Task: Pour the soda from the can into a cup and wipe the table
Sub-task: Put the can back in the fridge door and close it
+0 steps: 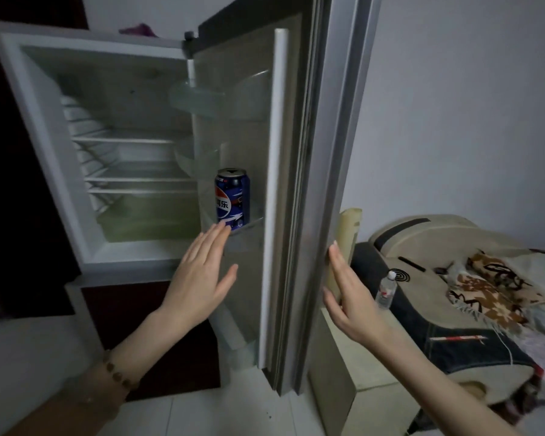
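1. Head view, nearest part: a beaded bracelet (120,376) is worn on the left wrist at the lower left, above a pale tiled floor (233,413).
2. From that wrist the left hand (202,278) is stretched up and away towards an open fridge (44,136). Its fingers are held straight and together and the thumb is spread to the right, so the grip is wide and nothing is held.
3. The can (232,198), blue with a red, white and blue roundel, is stood upright on a door shelf (252,223) about midway down the inner side of the door (243,121), which is swung open to the right. The left fingertips are seen at the can's bottom edge and the shelf's front rail. Whether the can is touched cannot be told.
4. The right hand (346,294) is raised at the outer edge of the door, right of the can and well apart from it. Its fingers are straight and point upward, so the grip is wide and nothing is held. Contact with the door edge cannot be told for certain.
5. Inside the fridge, on the left, white wire shelves (132,180) are seen in the dim light. A purple cloth (139,29) is laid on top of the fridge, at the far edge.
6. On the right, a cream cabinet (350,372) is placed just beside the door. A clear water bottle (386,289) is seen upright near it, and a brown patterned blanket (485,287) is spread further right. What the bottle stands on cannot be told.
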Motion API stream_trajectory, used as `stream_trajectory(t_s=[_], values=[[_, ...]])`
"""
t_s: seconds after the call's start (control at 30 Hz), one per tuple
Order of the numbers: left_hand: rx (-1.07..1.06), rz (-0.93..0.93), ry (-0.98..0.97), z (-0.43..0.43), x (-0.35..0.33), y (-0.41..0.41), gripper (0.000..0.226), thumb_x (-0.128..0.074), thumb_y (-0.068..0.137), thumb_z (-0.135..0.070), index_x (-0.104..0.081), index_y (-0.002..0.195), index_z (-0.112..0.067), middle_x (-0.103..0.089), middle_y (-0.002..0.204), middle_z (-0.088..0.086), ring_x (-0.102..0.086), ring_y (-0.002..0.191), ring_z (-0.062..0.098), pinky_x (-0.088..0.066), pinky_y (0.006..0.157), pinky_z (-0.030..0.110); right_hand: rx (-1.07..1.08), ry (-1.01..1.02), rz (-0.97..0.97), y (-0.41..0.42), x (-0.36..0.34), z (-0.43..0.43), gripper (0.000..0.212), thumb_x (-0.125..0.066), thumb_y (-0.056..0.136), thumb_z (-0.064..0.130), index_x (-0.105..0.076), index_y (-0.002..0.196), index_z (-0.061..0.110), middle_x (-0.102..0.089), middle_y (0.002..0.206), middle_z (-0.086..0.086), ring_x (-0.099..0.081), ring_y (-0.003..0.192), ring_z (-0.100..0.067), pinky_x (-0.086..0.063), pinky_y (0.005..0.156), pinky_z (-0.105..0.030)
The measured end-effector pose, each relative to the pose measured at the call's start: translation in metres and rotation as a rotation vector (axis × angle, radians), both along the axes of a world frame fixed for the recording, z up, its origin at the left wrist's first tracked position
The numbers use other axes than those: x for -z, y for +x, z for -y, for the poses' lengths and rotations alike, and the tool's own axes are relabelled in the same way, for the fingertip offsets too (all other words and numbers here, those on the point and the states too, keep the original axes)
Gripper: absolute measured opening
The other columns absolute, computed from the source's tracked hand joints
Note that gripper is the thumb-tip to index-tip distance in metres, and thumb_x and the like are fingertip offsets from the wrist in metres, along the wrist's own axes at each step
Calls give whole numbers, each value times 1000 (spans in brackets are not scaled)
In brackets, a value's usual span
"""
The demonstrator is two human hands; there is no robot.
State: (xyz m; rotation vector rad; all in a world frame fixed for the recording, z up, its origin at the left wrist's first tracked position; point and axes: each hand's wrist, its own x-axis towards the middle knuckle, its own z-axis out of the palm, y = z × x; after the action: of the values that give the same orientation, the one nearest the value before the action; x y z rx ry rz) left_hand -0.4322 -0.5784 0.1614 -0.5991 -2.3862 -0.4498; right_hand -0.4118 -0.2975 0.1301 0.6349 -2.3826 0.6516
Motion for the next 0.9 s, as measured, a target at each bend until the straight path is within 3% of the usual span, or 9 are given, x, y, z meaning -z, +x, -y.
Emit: stream_trajectory(t_s=[0.1,0.23,0.4,0.53,0.73,0.8,0.9], values=[[75,17,41,6,1,36,63,-35,93,-42,-23,147,-12,-19,153,-3,-11,141,2,-2,116,17,-125,29,-28,6,-2,18,70,-47,91,13,-9,150,14,-19,155,-9,-16,144,-9,-15,115,-18],[105,0,8,14,5,62,57,-39,95,-37,-32,145,-11,-30,151,0,-20,141,7,-8,117,24,-279,74,-52,9,-7,53,66,-46,91,13,-14,148,13,-24,153,-9,-21,143,-12,-19,115,-22],[33,-33,4,41,14,74,52,-40,95,-34,-41,140,-8,-37,147,2,-30,139,14,-17,117,29,-426,131,-55,1,-11,108,65,-45,91,14,-15,149,12,-19,154,-8,-17,144,-14,-16,117,-26],[-78,-69,38,71,16,82,52,-35,97,-37,-42,138,-4,-38,144,4,-28,138,13,-12,117,24,-494,246,-130,-16,-14,153,60,-45,91,14,-23,146,5,-19,154,-14,-16,145,-20,-21,116,-33],[-226,-63,153,128,28,86,57,-44,92,-35,-36,140,-6,-41,140,2,-34,133,16,-25,113,27,-564,352,-224,-38,-15,224,61,-41,89,21,-25,146,8,-21,154,-16,-19,144,-25,-22,116,-40],[-270,-13,225,146,27,86,60,-44,90,-38,-30,143,-14,-41,141,1,-36,132,14,-31,110,31,-560,385,-250,-44,-16,249,61,-41,88,22,-28,146,8,-21,154,-16,-18,144,-25,-19,117,-39],[-323,105,332,172,27,81,66,-39,87,-49,-13,145,-27,-33,146,-5,-31,133,7,-28,108,28,-579,415,-274,-56,-17,285,64,-44,85,23,-30,145,5,-20,154,-16,-15,144,-26,-15,117,-40]])
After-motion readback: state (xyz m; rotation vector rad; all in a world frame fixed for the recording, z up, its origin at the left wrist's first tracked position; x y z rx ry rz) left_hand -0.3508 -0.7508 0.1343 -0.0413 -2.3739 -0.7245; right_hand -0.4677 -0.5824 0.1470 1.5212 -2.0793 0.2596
